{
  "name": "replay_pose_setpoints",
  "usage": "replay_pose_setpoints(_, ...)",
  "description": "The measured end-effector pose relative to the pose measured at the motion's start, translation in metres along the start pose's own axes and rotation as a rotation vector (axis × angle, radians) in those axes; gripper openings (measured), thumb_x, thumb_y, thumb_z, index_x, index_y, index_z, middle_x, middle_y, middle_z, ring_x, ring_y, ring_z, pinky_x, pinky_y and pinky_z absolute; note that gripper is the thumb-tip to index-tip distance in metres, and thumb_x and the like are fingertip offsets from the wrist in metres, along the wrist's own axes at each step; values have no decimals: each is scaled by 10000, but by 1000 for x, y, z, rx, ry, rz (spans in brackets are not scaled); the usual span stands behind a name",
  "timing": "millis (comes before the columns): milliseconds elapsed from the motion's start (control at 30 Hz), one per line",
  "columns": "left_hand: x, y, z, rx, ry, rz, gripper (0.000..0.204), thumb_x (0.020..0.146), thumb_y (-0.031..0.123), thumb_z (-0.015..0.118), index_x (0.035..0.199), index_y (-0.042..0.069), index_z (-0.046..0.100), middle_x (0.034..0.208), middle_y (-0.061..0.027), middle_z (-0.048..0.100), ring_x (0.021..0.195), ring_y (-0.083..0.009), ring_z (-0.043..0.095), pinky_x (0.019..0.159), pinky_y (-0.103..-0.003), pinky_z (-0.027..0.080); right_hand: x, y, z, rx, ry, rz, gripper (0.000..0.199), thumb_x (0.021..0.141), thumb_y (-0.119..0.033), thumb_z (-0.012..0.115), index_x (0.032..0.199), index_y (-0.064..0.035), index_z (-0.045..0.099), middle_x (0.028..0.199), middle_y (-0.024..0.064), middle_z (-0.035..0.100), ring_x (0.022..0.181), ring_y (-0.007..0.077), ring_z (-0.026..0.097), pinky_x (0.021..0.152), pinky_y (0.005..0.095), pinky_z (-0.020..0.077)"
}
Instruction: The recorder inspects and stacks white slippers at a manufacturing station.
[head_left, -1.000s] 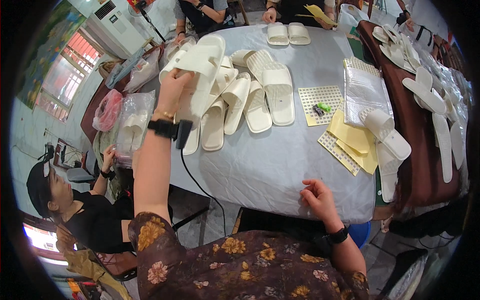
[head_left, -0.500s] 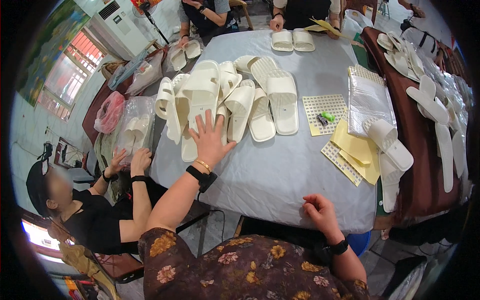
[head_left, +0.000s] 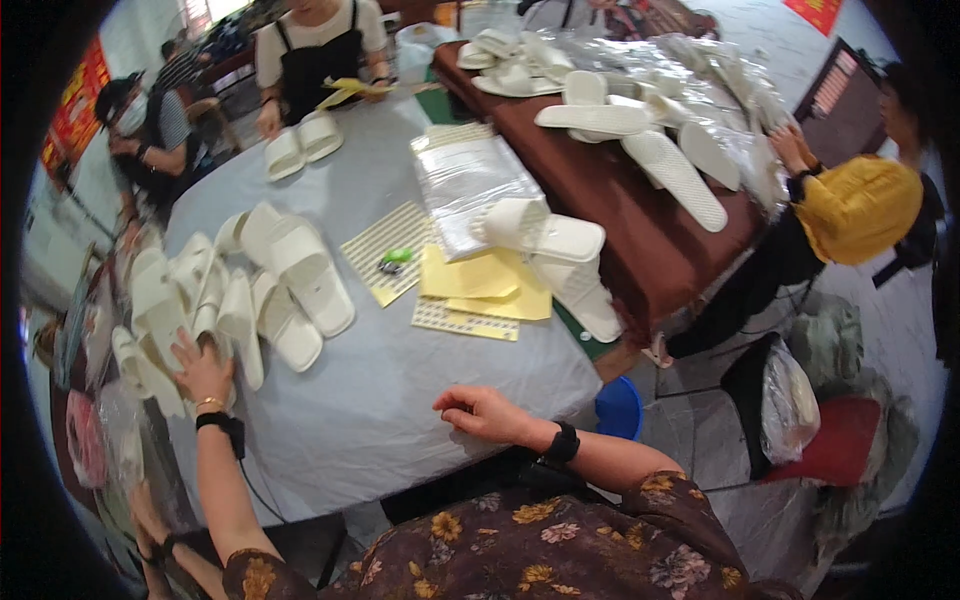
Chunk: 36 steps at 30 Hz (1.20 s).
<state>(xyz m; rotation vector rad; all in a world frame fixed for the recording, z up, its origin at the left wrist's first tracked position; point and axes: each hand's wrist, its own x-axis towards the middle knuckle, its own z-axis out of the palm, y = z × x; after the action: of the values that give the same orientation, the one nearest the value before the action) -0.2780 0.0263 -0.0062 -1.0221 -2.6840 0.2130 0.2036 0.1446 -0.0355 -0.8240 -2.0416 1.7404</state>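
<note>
On the left of the table lies a heap of cream slippers (head_left: 315, 275), some overlapping and some on their sides. My left hand (head_left: 205, 374) rests at the near side of the heap, fingers spread over a slipper and not wrapped round it. My right hand (head_left: 482, 412) is over the near part of the table, fingers curled in and nothing visible in them. Beyond it are yellow sheets (head_left: 470, 275), a sticker sheet (head_left: 385, 230) with a small green item (head_left: 398, 255) on top, and a pair of slippers (head_left: 570, 240) at the right edge.
A silvery plastic packet (head_left: 470, 180) lies mid-table. Behind it, a brown-covered surface (head_left: 620, 240) carries more slippers and clear plastic. A co-worker (head_left: 310, 60) stands across the table near a slipper pair (head_left: 303, 143). Another in yellow (head_left: 860, 215) works at right. A blue bucket (head_left: 620, 407) is below.
My view has swung to the right, so the table and slippers sit farther left in the picture. My left hand is still at the heap; my right stays curled over the table.
</note>
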Motion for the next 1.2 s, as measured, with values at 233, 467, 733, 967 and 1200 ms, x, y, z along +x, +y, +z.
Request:
replay_pose_setpoints(233, 7, 7, -18, -73, 108, 90, 564, 845, 173, 636, 1386, 109, 487, 1605, -150, 180, 1455, -424, 199, 1103, -634, 275, -3, -46, -178, -541, 852, -341, 233, 893, -36, 609, 1124, -11, 616, 971, 88, 629, 788, 157, 607, 723, 285, 509)
replay_pose_setpoints(467, -49, 92, -32, -273, 221, 810, 457, 863, 182, 611, 1314, 126, 567, 1475, -104, 450, 1423, -325, 323, 1166, -535, 227, -47, -21, -394, -1503, 1268, 44, 806, 711, -281, 769, 1415, -77, 435, 1418, 196, 455, 1298, 397, 425, 1050, 509, 405)
replay_pose_setpoints(733, -10, 95, 8, -13, 145, 614, 456, 894, 258, 560, 1321, 98, 556, 1406, -134, 520, 1387, -294, 388, 1161, -537, 228, -79, 39, -491, -1373, 1048, 134, 916, 706, -321, 796, 1475, -102, 350, 1445, 182, 454, 1308, 411, 435, 1026, 527, 429)
replay_pose_setpoints(967, -37, 101, -7, -176, 259, 594, 456, 893, 152, 513, 1346, 100, 530, 1433, -165, 481, 1389, -306, 388, 1150, -537, 248, -42, 30, -446, -1299, 1123, 507, 753, 812, -314, 695, 1452, -86, 371, 1274, 217, 574, 1170, 453, 519, 973, 551, 448)
replay_pose_setpoints(1200, -47, 163, -26, -168, 369, 986, 503, 895, 132, 521, 1390, 221, 507, 1516, -98, 390, 1406, -314, 360, 1146, -521, 277, -46, 42, -475, -916, 1178, 318, 573, 876, -254, 588, 1375, -10, 445, 1250, 275, 594, 1167, 427, 566, 947, 506, 448)
